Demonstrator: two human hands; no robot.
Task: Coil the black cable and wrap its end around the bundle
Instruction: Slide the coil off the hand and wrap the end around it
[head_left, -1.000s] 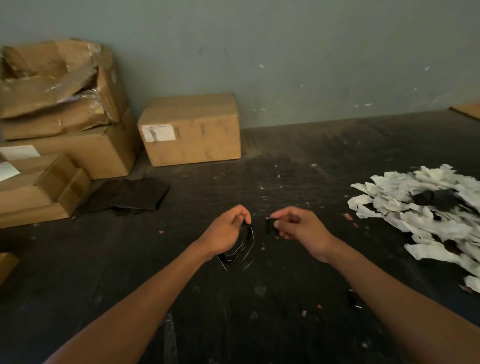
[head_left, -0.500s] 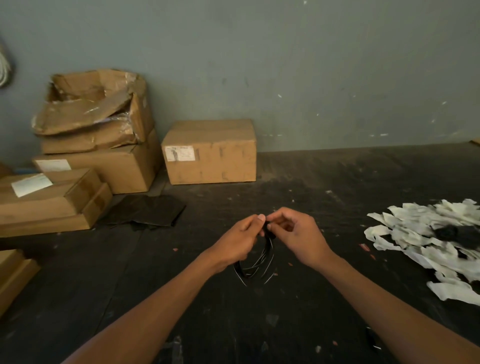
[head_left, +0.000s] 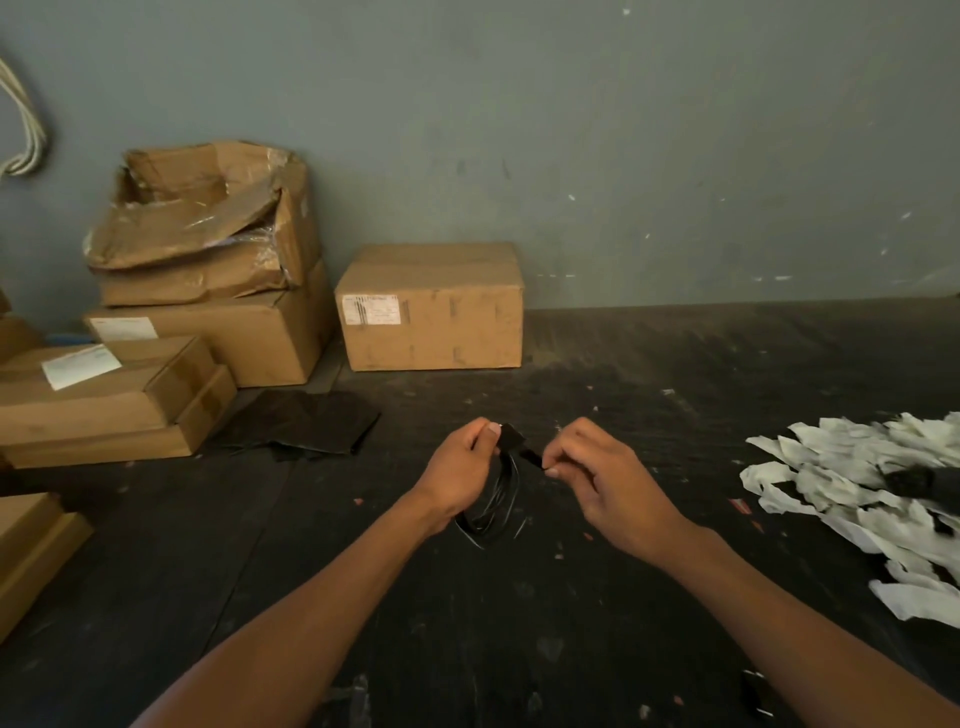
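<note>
- Two hands have drawn slightly apart since a moment ago: your left hand (head_left: 457, 467) pinches the looped glossy black cable (head_left: 493, 506), your right hand (head_left: 597, 478) pinches its free end, ready to wrap
- Below lies the dark scuffed tabletop (head_left: 519, 623), brown cardboard boxes (head_left: 431, 306) behind

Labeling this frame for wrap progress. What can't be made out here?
- Head view: top of the cable bundle, hidden inside the left hand.
- Cable end: wrap count unreadable, black on dark tabletop, small.
- Right hand fingertips cover the end's tip.
- Box label: text too small.
</note>
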